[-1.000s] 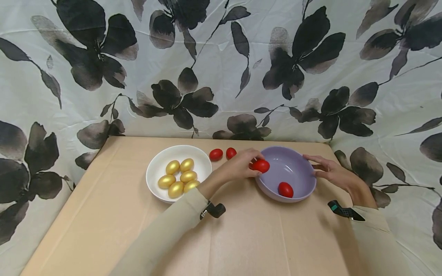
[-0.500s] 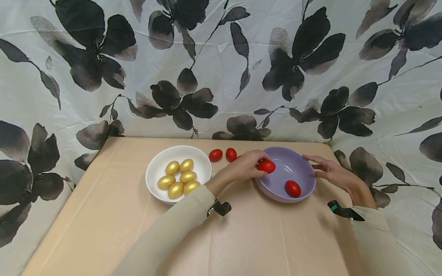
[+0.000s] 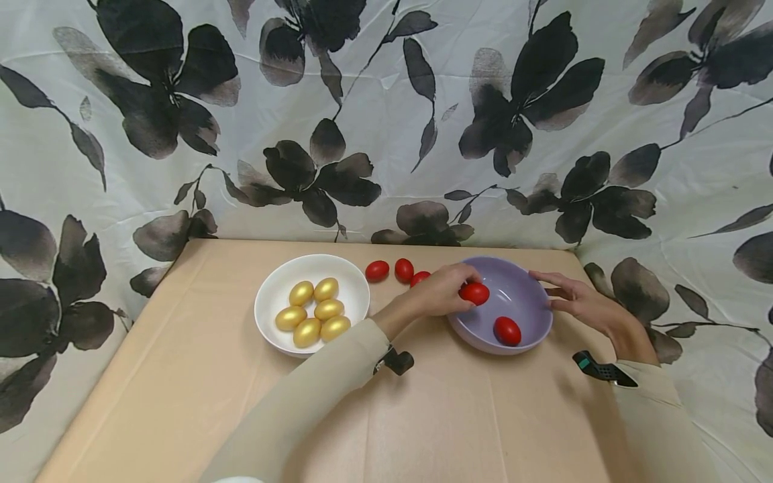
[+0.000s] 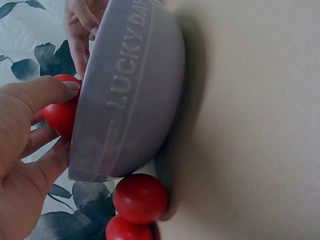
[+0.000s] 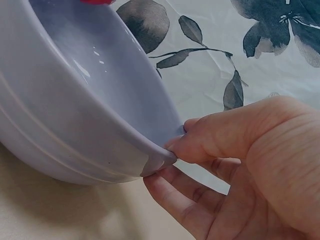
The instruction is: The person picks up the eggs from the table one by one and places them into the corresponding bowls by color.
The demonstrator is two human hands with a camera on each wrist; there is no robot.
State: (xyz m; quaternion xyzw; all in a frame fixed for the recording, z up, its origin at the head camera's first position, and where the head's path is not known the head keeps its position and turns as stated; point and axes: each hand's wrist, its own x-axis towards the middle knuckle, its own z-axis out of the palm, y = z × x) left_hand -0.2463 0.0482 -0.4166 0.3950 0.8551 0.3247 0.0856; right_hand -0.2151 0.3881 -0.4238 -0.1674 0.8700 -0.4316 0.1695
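Observation:
My left hand (image 3: 447, 290) pinches a red egg (image 3: 474, 293) between thumb and fingers, just inside the left rim of the purple bowl (image 3: 525, 302). In the left wrist view the thumb lies across this egg (image 4: 60, 117), right at the rim. Another red egg (image 3: 507, 331) lies low in that bowl. At the bowl's right side my right hand (image 3: 582, 305) holds the rim. The right wrist view shows its thumb on the rim of the bowl (image 5: 115, 135) and other fingers against the outer wall.
To the left stands a white bowl (image 3: 264, 305) with several golden eggs (image 3: 308, 332). Behind the left hand, red eggs (image 3: 377, 271) lie on the table (image 3: 181, 376) between the two bowls. A floral cloth (image 3: 410, 100) hangs behind the table's back edge.
My left hand has moved right with its red egg, further over the purple bowl. The egg inside rolled right, then slightly back. Another red egg shows behind the left hand. The right hand stayed put.

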